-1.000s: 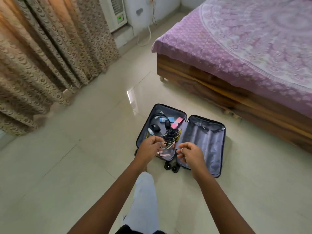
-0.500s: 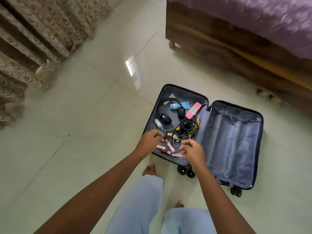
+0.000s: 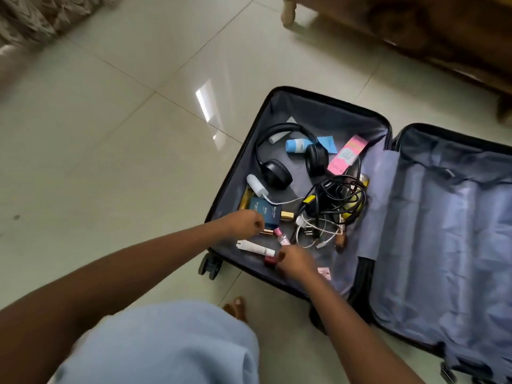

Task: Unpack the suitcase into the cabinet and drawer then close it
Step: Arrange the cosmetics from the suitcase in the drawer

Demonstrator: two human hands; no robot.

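From my station, the left hand (image 3: 245,224) has its fingers curled tight against a dark blue cardboard box (image 3: 266,213); I cannot tell whether they grip anything. A slim white plastic tube (image 3: 256,248) lies beside the right hand (image 3: 296,263), whose fingers bend over a small pink-capped bottle (image 3: 282,237), grasp unclear. Both reach into the black hard-shell suitcase (image 3: 329,100), open flat on the glossy tiled floor (image 3: 110,162), its grey fabric lining creased around black padded headphones (image 3: 274,173) and tangled cables (image 3: 340,200).

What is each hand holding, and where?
Cannot be told: the left hand curls against the blue box, the right hand at the pink bottle's near end, but neither grip shows.
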